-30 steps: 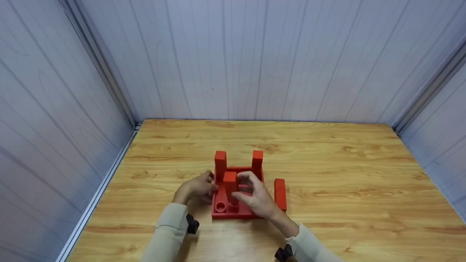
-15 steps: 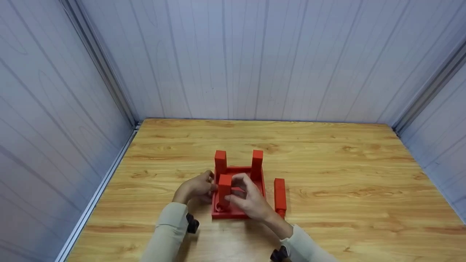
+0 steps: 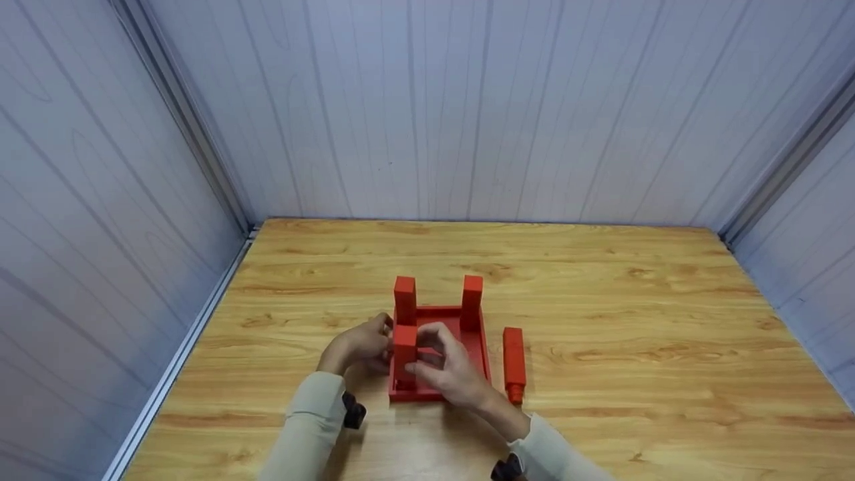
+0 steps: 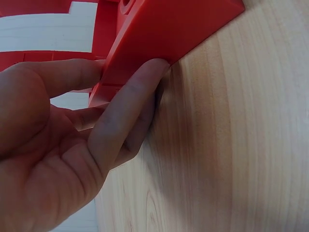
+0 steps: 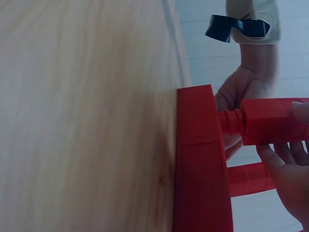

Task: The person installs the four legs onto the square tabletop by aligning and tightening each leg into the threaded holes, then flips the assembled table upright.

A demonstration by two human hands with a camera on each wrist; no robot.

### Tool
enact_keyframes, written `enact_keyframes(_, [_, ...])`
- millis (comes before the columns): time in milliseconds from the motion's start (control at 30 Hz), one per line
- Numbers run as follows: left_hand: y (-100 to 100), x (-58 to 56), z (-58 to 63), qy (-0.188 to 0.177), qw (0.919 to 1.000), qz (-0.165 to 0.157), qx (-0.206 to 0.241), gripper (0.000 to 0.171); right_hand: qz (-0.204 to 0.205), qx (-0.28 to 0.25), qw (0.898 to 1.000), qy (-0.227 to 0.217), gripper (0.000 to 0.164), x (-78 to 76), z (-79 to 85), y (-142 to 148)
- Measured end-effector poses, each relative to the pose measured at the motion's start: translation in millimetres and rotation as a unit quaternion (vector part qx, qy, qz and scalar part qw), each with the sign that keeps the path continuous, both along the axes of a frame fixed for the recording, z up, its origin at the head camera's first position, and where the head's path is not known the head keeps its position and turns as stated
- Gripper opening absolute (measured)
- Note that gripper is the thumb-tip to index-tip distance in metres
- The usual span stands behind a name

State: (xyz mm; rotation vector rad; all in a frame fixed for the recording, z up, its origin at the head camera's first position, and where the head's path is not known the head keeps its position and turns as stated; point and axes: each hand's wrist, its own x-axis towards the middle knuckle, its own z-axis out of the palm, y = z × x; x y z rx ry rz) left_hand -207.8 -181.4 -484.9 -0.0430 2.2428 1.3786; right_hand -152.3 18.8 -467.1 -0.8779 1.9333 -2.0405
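Note:
A shallow red tray [image 3: 427, 397] with raised walls lies on the wooden table. My left hand [image 3: 361, 341] grips its left wall; in the left wrist view the fingers lie against the red wall [image 4: 169, 34]. My right hand [image 3: 454, 374] pinches an upright square red post [image 3: 405, 351] between thumb and fingers over the tray's near left corner. The right wrist view shows the post's narrower threaded end [image 5: 231, 121] meeting the tray, part of the thread still visible. Two similar posts, a left one [image 3: 405, 297] and a right one [image 3: 471, 297], stand at the tray's far corners.
Another red post [image 3: 514, 357] lies on the table just right of the tray, its threaded end toward me. White panel walls [image 3: 434, 113] bound the wooden table [image 3: 634, 321] at the back and both sides.
My right hand has carried the post left and toward me, onto the near left corner, covering the round socket seen there earlier. My left hand keeps its place on the tray.

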Motion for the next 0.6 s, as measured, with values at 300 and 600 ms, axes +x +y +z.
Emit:
enact_keyframes(300, [0.5, -0.5, -0.8, 0.005, 0.9998, -0.006, -0.016, 0.040, 0.006, 0.030, 0.999, 0.009, 0.042, 1.2, -3.6, -2.6])
enact_keyframes(600, [0.2, -0.3, -0.9, 0.016, 0.9996, -0.010, -0.020, 0.039, 0.003, 0.055, 0.999, 0.002, 0.043, -0.8, -11.0, -3.2])
